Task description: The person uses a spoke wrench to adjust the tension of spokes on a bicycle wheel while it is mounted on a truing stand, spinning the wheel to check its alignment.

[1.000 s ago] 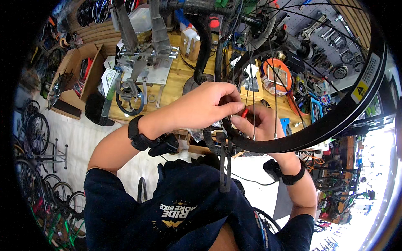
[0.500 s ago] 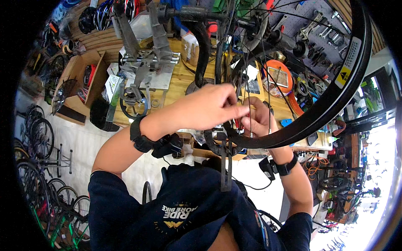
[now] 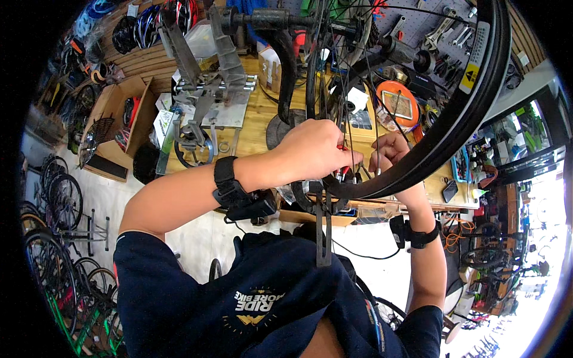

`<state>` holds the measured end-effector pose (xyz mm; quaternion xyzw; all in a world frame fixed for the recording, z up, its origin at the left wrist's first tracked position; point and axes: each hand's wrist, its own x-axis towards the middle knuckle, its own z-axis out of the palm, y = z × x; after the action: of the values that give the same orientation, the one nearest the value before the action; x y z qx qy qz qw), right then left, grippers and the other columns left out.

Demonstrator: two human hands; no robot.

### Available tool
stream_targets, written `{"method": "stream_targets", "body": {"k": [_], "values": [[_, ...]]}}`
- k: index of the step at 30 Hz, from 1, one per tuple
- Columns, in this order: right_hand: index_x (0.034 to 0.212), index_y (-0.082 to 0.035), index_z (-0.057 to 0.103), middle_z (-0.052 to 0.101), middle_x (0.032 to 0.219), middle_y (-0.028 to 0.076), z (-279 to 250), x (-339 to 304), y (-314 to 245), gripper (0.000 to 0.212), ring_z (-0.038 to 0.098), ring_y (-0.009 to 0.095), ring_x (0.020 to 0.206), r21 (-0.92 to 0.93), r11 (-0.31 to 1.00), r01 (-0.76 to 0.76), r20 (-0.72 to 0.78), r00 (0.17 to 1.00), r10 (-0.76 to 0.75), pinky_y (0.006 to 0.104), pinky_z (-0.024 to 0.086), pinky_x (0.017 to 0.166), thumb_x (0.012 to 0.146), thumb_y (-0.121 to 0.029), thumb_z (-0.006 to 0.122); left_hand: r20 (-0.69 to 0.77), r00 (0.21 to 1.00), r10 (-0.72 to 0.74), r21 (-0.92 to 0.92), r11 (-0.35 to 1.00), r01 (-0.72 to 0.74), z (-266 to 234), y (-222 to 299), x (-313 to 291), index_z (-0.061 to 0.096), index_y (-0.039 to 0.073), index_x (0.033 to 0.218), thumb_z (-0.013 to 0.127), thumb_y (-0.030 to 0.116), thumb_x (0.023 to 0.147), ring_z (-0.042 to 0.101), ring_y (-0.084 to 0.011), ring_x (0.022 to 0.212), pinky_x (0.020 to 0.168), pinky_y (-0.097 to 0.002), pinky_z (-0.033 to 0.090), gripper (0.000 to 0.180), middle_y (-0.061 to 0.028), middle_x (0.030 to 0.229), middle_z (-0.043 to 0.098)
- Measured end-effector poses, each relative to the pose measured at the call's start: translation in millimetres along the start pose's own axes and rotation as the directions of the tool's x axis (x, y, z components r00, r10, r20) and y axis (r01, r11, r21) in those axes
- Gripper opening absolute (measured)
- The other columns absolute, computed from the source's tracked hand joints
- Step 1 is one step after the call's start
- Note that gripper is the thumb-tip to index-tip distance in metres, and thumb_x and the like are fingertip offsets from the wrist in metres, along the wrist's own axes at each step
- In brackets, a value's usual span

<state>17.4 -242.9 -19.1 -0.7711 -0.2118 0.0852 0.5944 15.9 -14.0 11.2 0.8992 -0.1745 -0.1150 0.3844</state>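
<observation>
A bicycle wheel's black rim [image 3: 459, 116] curves across the right of the view, its thin spokes fanning upward. My left hand [image 3: 316, 149] is closed at the rim's lower part, among the spokes. Between its thumb and fingers shows a small red tool [image 3: 342, 169], apparently a spoke wrench, mostly hidden by the hand. My right hand [image 3: 391, 152] lies behind the rim, partly covered by it. Its fingers are bent and apart, close to the spokes, with nothing visible in them. The wheel sits in a truing stand [image 3: 285, 77], whose slotted metal bar [image 3: 323, 238] hangs near my chest.
Behind the wheel runs a wooden workbench [image 3: 253, 143] with an orange round tray [image 3: 399, 107] and a metal fixture [image 3: 224, 89]. Wrenches [image 3: 439, 36] hang on the pegboard. A cardboard box [image 3: 107, 158] stands left; bicycles [image 3: 62, 197] line the floor beyond.
My right hand has moved up and right, away from its pinch at the spokes. My left hand stays by the rim, and the red tool shows more clearly. The rim's sticker appears higher.
</observation>
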Motion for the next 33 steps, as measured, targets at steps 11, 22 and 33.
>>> {"method": "stream_targets", "body": {"k": [11,22,33], "values": [[0.100,0.000,0.055,0.059,0.072,0.001,-15.7,-29.5,14.7,0.008,0.054,0.006,0.062,-0.082,0.995,-0.060,-0.091,0.994,0.053,0.0202,0.043,0.056,0.094,-0.005,0.058,0.351,0.827,0.439,-0.928,0.279,0.246,3.8,-55.7,-1.5,0.045,0.002,0.140,0.052,0.015,0.101,0.060,-0.0069,0.086,0.083,-0.0237,0.051,0.042,-0.0118,0.136,0.055],[0.098,-0.001,0.055,0.058,0.074,0.000,-31.9,-67.6,27.8,0.007,0.053,0.005,0.064,0.009,0.983,-0.183,-0.148,0.972,0.182,0.0203,0.043,0.057,0.094,-0.005,0.058,0.186,0.893,0.409,-0.948,0.315,0.053,27.1,-68.3,17.6,0.062,-0.001,0.115,0.063,0.022,0.095,0.061,-0.0074,0.074,0.070,-0.0198,0.053,0.030,-0.0139,0.109,0.066],[0.098,-0.001,0.056,0.058,0.074,-0.001,-29.6,-76.4,31.1,0.007,0.052,0.005,0.064,-0.052,0.981,-0.185,-0.165,0.971,0.174,0.0202,0.041,0.057,0.094,-0.006,0.058,-0.030,0.989,0.142,-0.469,0.872,-0.139,15.1,-23.6,10.5,0.069,0.001,0.074,0.076,0.040,0.083,0.048,-0.0061,0.056,0.052,-0.0256,0.037,0.040,0.0002,0.062,0.058]]}}
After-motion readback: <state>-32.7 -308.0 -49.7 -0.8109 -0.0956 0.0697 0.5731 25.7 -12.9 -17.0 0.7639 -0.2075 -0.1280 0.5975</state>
